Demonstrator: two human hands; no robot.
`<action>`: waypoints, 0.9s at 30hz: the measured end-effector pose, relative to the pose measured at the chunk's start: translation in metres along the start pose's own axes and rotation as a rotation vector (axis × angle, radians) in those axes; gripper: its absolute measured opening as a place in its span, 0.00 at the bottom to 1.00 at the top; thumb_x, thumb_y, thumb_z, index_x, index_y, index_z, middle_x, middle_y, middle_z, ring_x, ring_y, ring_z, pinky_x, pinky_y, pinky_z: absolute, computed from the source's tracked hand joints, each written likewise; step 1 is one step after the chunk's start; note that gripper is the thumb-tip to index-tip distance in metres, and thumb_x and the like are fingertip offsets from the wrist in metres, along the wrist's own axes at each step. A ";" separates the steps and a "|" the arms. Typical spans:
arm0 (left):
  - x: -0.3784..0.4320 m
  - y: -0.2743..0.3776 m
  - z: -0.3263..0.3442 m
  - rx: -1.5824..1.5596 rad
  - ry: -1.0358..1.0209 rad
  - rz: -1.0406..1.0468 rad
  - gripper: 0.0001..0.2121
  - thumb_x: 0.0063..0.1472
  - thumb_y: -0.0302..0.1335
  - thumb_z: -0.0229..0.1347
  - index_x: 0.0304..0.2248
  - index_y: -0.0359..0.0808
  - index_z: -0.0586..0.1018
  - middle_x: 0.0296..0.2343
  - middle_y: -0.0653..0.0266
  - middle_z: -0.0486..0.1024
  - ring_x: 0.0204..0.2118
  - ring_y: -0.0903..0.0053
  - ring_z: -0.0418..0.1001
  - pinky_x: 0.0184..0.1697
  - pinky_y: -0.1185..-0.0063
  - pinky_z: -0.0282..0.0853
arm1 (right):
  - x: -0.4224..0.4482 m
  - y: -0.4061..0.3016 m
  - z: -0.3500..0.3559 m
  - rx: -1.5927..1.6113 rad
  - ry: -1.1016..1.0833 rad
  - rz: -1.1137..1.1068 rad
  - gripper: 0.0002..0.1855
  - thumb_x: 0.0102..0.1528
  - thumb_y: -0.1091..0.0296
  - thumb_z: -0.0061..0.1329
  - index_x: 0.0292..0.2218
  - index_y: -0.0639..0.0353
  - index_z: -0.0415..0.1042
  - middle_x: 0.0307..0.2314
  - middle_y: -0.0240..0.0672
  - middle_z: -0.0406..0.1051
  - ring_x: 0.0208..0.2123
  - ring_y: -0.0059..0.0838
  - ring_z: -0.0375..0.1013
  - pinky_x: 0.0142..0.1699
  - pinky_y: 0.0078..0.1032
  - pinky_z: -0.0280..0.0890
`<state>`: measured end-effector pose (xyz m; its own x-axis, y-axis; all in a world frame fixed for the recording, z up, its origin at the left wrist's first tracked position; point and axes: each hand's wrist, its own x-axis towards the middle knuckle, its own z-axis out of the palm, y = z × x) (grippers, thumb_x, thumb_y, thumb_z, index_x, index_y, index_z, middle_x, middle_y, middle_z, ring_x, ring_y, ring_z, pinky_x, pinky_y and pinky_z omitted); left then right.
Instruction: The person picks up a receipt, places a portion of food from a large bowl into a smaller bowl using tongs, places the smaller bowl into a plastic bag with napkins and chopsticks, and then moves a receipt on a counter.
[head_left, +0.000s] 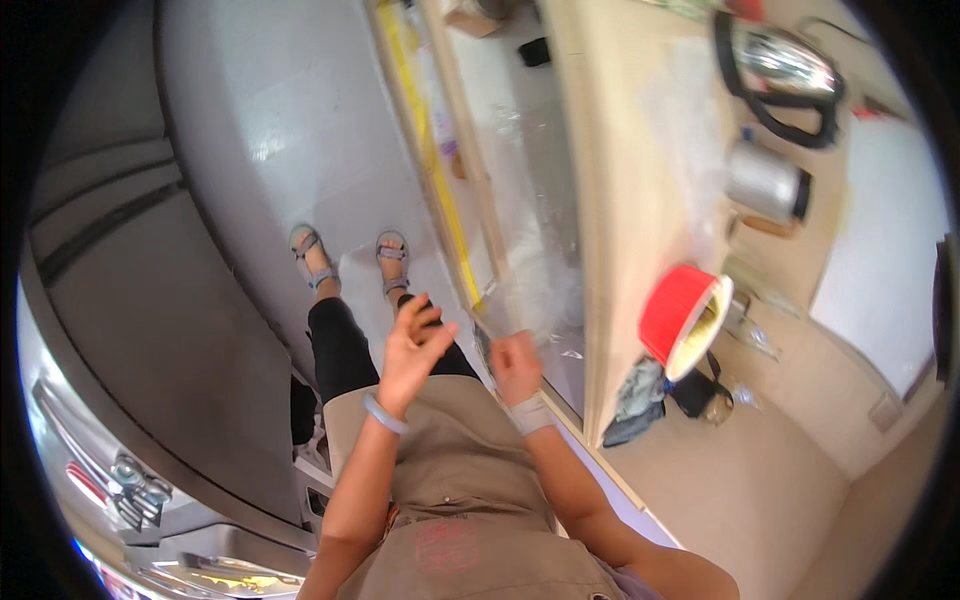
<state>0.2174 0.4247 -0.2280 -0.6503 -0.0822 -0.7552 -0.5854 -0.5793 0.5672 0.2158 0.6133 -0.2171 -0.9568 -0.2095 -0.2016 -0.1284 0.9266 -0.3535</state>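
Observation:
My left hand (409, 349) is raised in front of my apron (457, 480). Its fingers are spread and slightly bent, with nothing visible in them; a pale bangle (385, 415) circles the wrist. Level with it, my right hand (516, 367) has curled, motion-blurred fingers and a light band (531, 415) at the wrist. Clear plastic film (529, 292) shows just beyond that hand; whether the fingers pinch it I cannot tell. To the right, on the wooden counter (622, 180), a red paper tub (675, 315) with a white rim has yellowish contents inside.
Farther along the counter are a stainless-steel kettle (787, 67) and a metal cup (765, 182). Bunched denim cloth (637, 405) lies by the tub. On my left stands a dark appliance or cabinet (180, 352), with a steel tray (225, 544) and utensils (139, 487) nearby.

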 end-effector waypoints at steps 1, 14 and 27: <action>-0.018 0.008 0.010 0.083 -0.051 -0.010 0.17 0.53 0.27 0.51 0.42 0.32 0.64 0.32 0.59 0.71 0.28 0.83 0.68 0.26 0.86 0.66 | -0.004 -0.030 -0.017 0.025 -0.093 -0.057 0.05 0.43 0.75 0.47 0.22 0.59 0.62 0.19 0.35 0.60 0.19 0.35 0.63 0.22 0.28 0.57; -0.123 0.104 0.129 0.061 -0.576 0.211 0.08 0.57 0.25 0.45 0.35 0.31 0.64 0.27 0.59 0.71 0.22 0.82 0.69 0.25 0.85 0.66 | -0.027 -0.031 -0.218 0.996 0.418 0.608 0.16 0.46 0.71 0.49 0.38 0.59 0.63 0.25 0.29 0.66 0.21 0.16 0.64 0.22 0.11 0.59; -0.087 0.067 0.251 0.681 -0.335 0.286 0.14 0.53 0.33 0.51 0.20 0.29 0.66 0.08 0.64 0.65 0.08 0.80 0.65 0.10 0.83 0.61 | 0.005 0.120 -0.230 1.243 0.572 0.677 0.11 0.45 0.71 0.52 0.30 0.66 0.67 0.21 0.34 0.68 0.18 0.21 0.68 0.22 0.17 0.66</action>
<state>0.1135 0.5965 -0.0414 -0.8664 0.1579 -0.4737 -0.4708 0.0575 0.8804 0.1351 0.7951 -0.0505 -0.7506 0.5477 -0.3696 0.3753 -0.1069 -0.9207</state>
